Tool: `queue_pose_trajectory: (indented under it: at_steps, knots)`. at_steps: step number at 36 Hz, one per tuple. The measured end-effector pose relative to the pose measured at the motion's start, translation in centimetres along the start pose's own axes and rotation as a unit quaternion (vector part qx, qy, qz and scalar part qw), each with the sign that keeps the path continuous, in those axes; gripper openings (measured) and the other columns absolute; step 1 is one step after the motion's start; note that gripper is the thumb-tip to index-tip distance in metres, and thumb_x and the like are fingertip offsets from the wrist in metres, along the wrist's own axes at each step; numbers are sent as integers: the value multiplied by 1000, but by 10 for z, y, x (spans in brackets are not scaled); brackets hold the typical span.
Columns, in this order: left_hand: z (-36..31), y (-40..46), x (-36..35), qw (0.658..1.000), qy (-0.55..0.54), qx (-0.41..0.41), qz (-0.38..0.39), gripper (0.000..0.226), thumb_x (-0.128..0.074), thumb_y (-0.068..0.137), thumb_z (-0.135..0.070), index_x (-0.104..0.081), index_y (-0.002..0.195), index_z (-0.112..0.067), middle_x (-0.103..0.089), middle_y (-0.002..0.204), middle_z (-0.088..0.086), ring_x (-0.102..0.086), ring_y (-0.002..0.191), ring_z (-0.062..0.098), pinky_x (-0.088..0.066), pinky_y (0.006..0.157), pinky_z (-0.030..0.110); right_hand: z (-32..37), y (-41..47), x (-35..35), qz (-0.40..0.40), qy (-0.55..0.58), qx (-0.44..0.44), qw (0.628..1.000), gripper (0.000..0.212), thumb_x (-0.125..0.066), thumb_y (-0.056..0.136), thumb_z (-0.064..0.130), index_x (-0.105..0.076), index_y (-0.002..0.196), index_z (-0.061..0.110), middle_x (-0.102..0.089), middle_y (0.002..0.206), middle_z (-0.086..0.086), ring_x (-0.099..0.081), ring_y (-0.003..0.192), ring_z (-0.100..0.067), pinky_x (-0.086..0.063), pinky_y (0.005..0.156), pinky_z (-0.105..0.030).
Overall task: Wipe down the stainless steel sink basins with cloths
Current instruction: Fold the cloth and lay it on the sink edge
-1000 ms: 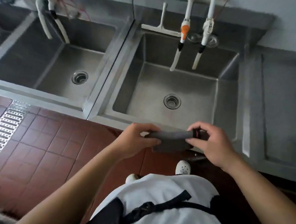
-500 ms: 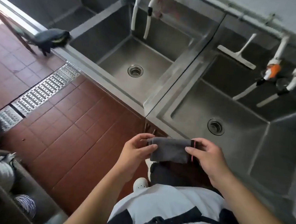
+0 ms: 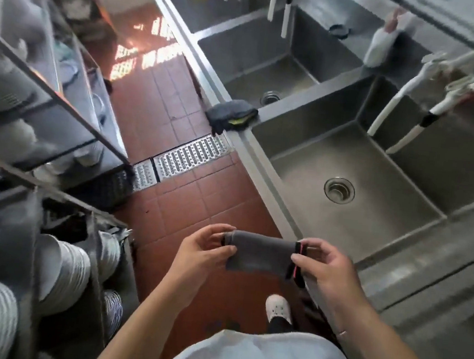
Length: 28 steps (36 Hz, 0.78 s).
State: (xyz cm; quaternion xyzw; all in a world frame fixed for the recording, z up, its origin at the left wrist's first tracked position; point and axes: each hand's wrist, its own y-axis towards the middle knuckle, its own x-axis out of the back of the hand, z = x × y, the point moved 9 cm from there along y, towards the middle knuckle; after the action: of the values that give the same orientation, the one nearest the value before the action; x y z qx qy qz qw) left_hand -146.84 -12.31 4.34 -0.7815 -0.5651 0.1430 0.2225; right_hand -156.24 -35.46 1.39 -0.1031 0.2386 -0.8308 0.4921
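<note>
A folded grey cloth (image 3: 260, 254) with a red-and-black edge is stretched between my left hand (image 3: 202, 252) and my right hand (image 3: 327, 270), held over the red tile floor just in front of the sink's front rim. Each hand pinches one end. The nearest stainless steel basin (image 3: 300, 145) with its round drain (image 3: 339, 189) lies to the upper right of the cloth. A second basin (image 3: 257, 74) sits farther back. A dark cloth with a yellow-green patch (image 3: 230, 115) lies on the rim between these two basins.
White hoses (image 3: 393, 104) hang into the near basin and others (image 3: 278, 4) over the far one. A metal floor grate (image 3: 191, 156) crosses the tiles. Metal racks (image 3: 53, 89) with stacked white dishes (image 3: 59, 266) stand on the left. My white shoe (image 3: 277, 309) is below the cloth.
The view has swung left along the sink row, bringing the racks and the far basin into sight. Both hands keep the same hold on the grey cloth.
</note>
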Motion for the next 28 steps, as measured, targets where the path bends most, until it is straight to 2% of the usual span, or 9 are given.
queue_pose_trajectory:
  at_steps: [3, 5, 8, 10, 14, 16, 19, 24, 28]
  knots:
    - [-32, 29, 35, 998, 17, -39, -56, 34, -75, 82, 0, -76, 100, -30, -75, 101, 6, -70, 95, 22, -56, 68, 29, 32, 49, -50, 66, -25, 0, 998, 23, -73, 80, -6, -70, 89, 15, -70, 83, -5, -62, 71, -15, -50, 64, -24]
    - [-42, 40, 58, 995, 8, -46, -84, 34, -77, 80, -3, -76, 98, -32, -75, 101, 4, -69, 96, 21, -57, 71, 32, 50, 74, -81, 92, -49, 1, 995, 23, -72, 81, -7, -69, 90, 14, -69, 85, -8, -62, 72, -17, -52, 59, -22]
    - [-54, 53, 95, 991, -28, -54, -118, 32, -79, 76, -6, -77, 97, -29, -76, 99, 7, -69, 96, 24, -59, 79, 41, 74, 105, -131, 127, -81, 15, 988, 24, -72, 80, -7, -70, 87, 16, -71, 85, -9, -64, 72, -16, -53, 54, -21]
    - [-60, 70, 120, 988, -58, -56, -135, 33, -76, 80, 2, -77, 96, -27, -76, 99, 8, -70, 95, 23, -58, 74, 35, 86, 126, -164, 141, -102, 25, 984, 24, -74, 79, -5, -72, 83, 18, -72, 81, -4, -66, 73, -15, -53, 55, -21]
    - [-75, 119, 172, 980, -109, -56, -154, 35, -69, 83, 9, -77, 93, -23, -76, 93, 6, -70, 86, 15, -53, 65, 23, 103, 169, -230, 136, -132, 45, 981, 23, -76, 78, -1, -74, 85, 20, -74, 80, 1, -68, 77, -11, -53, 62, -24]
    - [-84, 148, 201, 978, -122, -56, -162, 34, -68, 83, 10, -77, 95, -20, -76, 93, 7, -70, 86, 15, -53, 64, 22, 110, 190, -264, 135, -131, 47, 981, 21, -76, 78, -1, -74, 87, 18, -74, 82, -2, -68, 78, -13, -52, 64, -27]
    - [-108, 189, 248, 979, -116, -62, -159, 35, -71, 83, 6, -78, 93, -27, -77, 95, 3, -71, 91, 17, -54, 66, 25, 126, 222, -317, 120, -134, 49, 982, 20, -76, 78, -2, -74, 87, 16, -73, 83, -4, -66, 80, -16, -52, 70, -31]
    - [-178, 250, 335, 980, -86, -98, -152, 38, -73, 82, 4, -78, 89, -33, -76, 90, -2, -70, 90, 15, -56, 68, 24, 184, 263, -419, 119, -165, 94, 975, 20, -74, 80, -2, -73, 89, 17, -73, 83, 0, -66, 76, -9, -49, 62, -13]
    - [-229, 303, 383, 978, -106, -111, -142, 34, -70, 84, 7, -77, 94, -25, -75, 86, -1, -68, 86, 15, -54, 64, 25, 234, 298, -478, 104, -182, 143, 967, 20, -77, 80, 7, -74, 92, 23, -76, 85, 6, -70, 82, -7, -53, 68, -20]
